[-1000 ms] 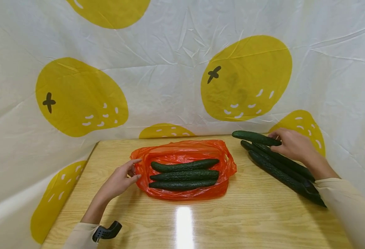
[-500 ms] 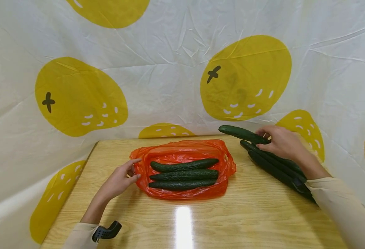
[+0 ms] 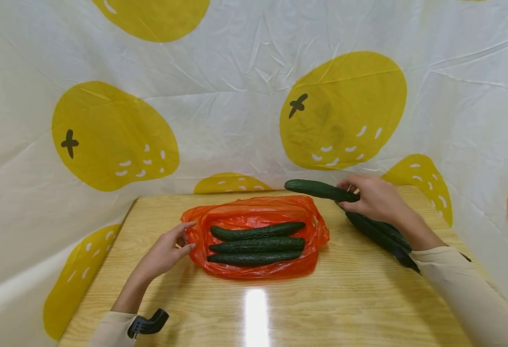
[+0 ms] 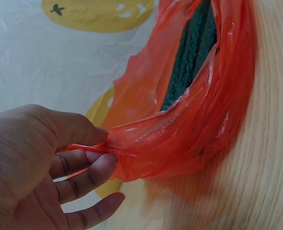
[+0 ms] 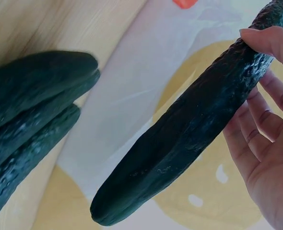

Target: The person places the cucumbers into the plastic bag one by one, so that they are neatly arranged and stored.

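Observation:
My right hand [image 3: 372, 196] pinches a dark green cucumber [image 3: 316, 189] near one end, thumb on one side and fingers on the other. The cucumber's free end points left, close to the back right corner of a red plastic bag [image 3: 254, 272]. Inside the opened bag lie three cucumbers [image 3: 257, 244], side by side. My left hand [image 3: 167, 248] is at the bag's left end; in the left wrist view its thumb and fingers pinch the bag's edge [image 4: 96, 147]. Several more cucumbers [image 5: 36, 96] lie together on the table to the right, partly hidden by my right arm.
The wooden table [image 3: 219, 313] carries a bright light reflection at its front. Behind and beside it hangs a white cloth [image 3: 227, 130] printed with yellow fruit. A black strap fitting [image 3: 149, 322] is on my left wrist.
My right hand has moved left with the cucumber, away from the pile and toward the bag. The left hand and the bag have stayed in place.

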`<action>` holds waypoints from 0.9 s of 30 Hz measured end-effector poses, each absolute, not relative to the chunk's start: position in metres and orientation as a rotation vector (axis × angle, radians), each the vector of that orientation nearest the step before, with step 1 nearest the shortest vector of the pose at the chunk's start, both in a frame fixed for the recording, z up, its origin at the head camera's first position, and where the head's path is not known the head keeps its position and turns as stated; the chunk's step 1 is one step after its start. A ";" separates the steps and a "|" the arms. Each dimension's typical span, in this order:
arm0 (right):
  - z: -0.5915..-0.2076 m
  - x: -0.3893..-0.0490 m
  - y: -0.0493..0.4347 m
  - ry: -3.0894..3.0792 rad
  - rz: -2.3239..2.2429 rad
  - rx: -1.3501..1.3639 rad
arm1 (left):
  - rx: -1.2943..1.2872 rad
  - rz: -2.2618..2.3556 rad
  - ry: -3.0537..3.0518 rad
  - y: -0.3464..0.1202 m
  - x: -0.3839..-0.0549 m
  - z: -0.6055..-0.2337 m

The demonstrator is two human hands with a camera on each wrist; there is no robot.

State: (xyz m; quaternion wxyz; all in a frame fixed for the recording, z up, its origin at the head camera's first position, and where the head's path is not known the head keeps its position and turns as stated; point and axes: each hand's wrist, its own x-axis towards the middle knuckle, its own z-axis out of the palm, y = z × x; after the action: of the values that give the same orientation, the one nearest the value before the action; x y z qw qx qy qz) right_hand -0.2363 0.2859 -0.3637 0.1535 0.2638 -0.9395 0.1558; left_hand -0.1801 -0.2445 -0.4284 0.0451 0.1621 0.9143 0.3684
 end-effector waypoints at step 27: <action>-0.348 -0.242 0.220 -2.706 0.539 0.965 | 0.492 1.120 2.783 -0.241 -0.181 -0.427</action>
State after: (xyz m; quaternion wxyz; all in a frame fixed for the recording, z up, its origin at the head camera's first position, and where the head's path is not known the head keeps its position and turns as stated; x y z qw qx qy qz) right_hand -0.2419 0.2202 -0.3480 0.1090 0.3280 -0.9203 0.1833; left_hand -0.1806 -0.2410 -0.4272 0.0509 0.1618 0.9143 0.3679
